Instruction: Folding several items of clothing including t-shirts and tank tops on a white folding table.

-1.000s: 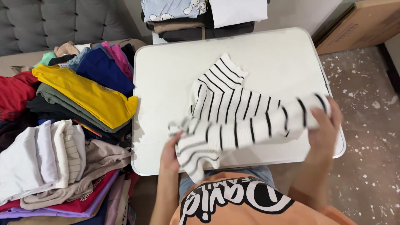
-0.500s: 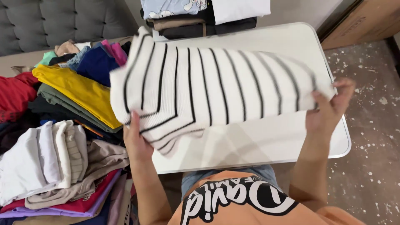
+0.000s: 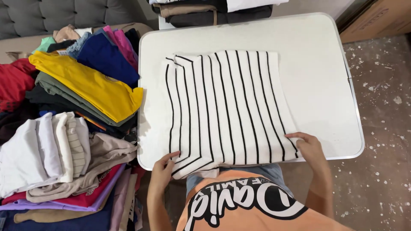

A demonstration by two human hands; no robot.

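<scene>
Both hands, left hand and right hand, are pinching the striped top, lying flat and unfolded on the white table.

The person wears an orange T-shirt with a bold black-and-white printed emblem and blue denim, arms bare.
</scene>
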